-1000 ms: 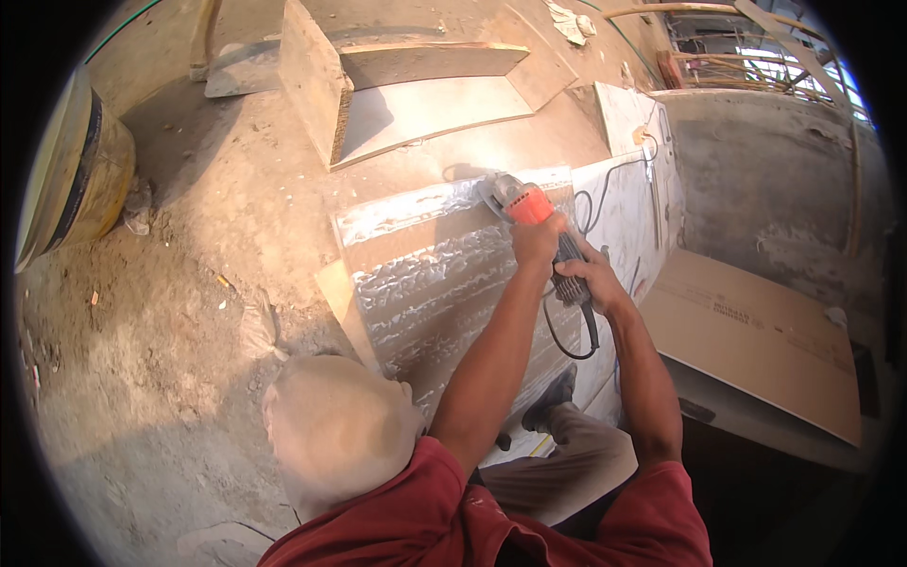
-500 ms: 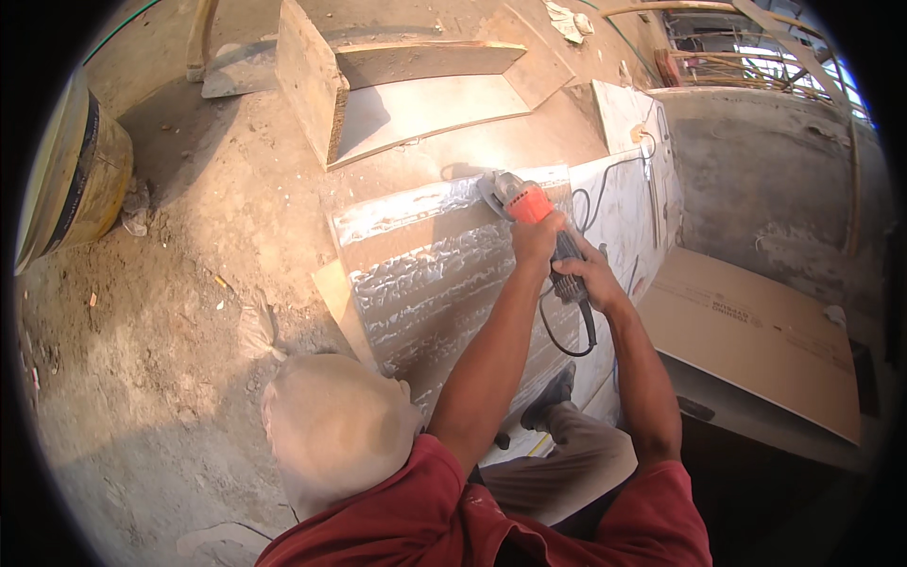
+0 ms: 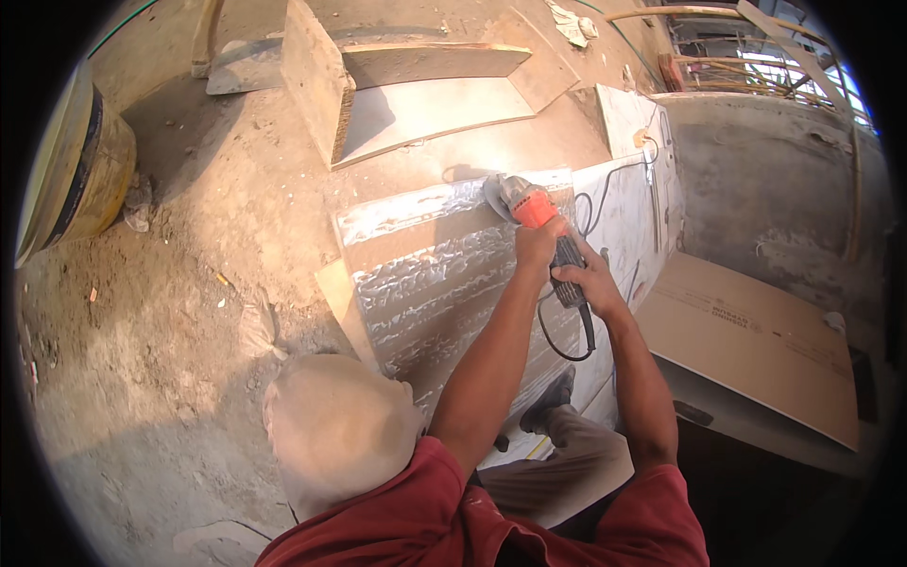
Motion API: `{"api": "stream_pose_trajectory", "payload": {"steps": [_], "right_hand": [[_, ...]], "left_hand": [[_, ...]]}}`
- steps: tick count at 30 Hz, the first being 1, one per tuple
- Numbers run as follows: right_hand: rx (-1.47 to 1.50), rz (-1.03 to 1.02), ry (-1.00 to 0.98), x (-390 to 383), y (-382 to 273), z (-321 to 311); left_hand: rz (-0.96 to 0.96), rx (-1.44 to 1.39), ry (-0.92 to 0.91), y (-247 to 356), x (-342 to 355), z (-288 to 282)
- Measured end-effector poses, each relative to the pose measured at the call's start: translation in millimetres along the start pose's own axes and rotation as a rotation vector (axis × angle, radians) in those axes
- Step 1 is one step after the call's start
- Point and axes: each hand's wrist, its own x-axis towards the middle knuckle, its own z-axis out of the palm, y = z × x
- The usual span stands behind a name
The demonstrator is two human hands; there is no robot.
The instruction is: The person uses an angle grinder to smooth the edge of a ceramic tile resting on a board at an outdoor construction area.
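Note:
Both my hands are closed on an angle grinder (image 3: 536,210) with a red front and a dark ribbed body. My left hand (image 3: 538,248) grips it just behind the red part. Farther back, my right hand (image 3: 590,278) wraps round the body near the cable end. The grinder's disc (image 3: 496,198) is over the far right part of a flat panel (image 3: 430,298) with silvery foil and brown stripes. Whether the disc touches the panel is hard to make out. A black power cable (image 3: 557,348) loops down from the tool's rear.
Beyond the panel stands an open wooden board frame (image 3: 430,64). A large yellowish bucket (image 3: 106,180) is at the far left on the dirt ground. On the right, a brown board (image 3: 756,331) lies beside a grey wall (image 3: 784,180). My shoe (image 3: 551,397) is near the panel's right edge.
The grinder and my left hand have shifted very slightly to the right and toward me. Both hands keep the same hold, and the panel lies as before.

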Motion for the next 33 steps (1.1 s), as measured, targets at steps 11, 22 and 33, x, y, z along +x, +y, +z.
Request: {"api": "stream_pose_trajectory", "payload": {"steps": [11, 22, 33], "right_hand": [[-0.161, -0.039, 0.039, 6, -6, 2], [0.120, 0.083, -0.067, 1, -14, 7], [-0.123, -0.068, 0.028, 8, 2, -4]], "left_hand": [[-0.022, -0.076, -0.034, 1, 4, -2], [0.007, 0.087, 0.133, -11, 21, -4], [0.024, -0.044, -0.030, 1, 5, 1]]}}
